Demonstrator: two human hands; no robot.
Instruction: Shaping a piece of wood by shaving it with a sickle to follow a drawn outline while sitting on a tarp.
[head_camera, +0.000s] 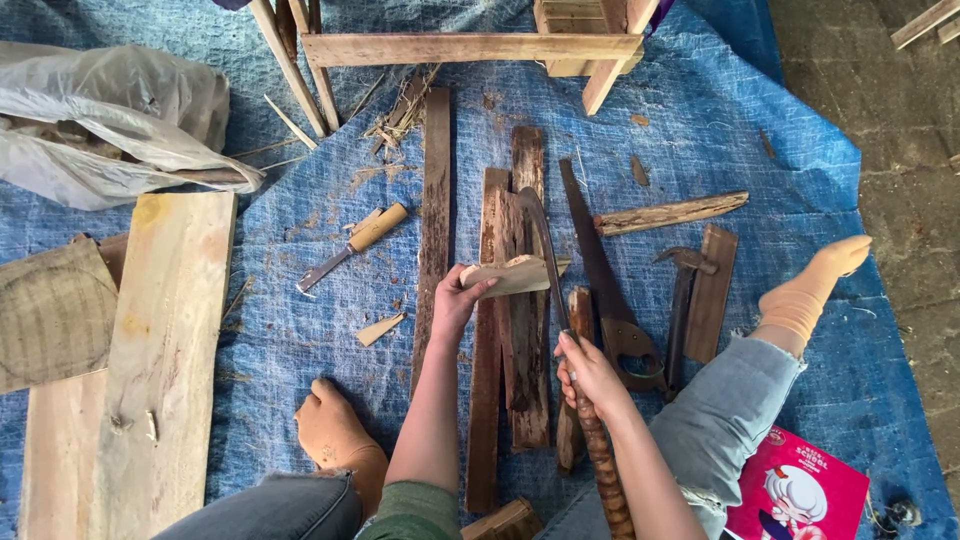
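Left hand (455, 300): fingers closed around the near end of a small pale wood piece (510, 275), thumb on top, holding it flat over the dark planks (515, 330). Forearm reaches straight out from the body.

Right hand (590, 372): fist wrapped tight on the ridged wooden handle of a curved blade (545, 250), whose dark edge arcs away from the hand and crosses the wood piece just right of the left fingers. Wrist bent inward.

Handsaw (600, 275) lies just right of the right hand. Chisel (352, 247) lies left of the left hand, apart, on blue tarp (780, 160).
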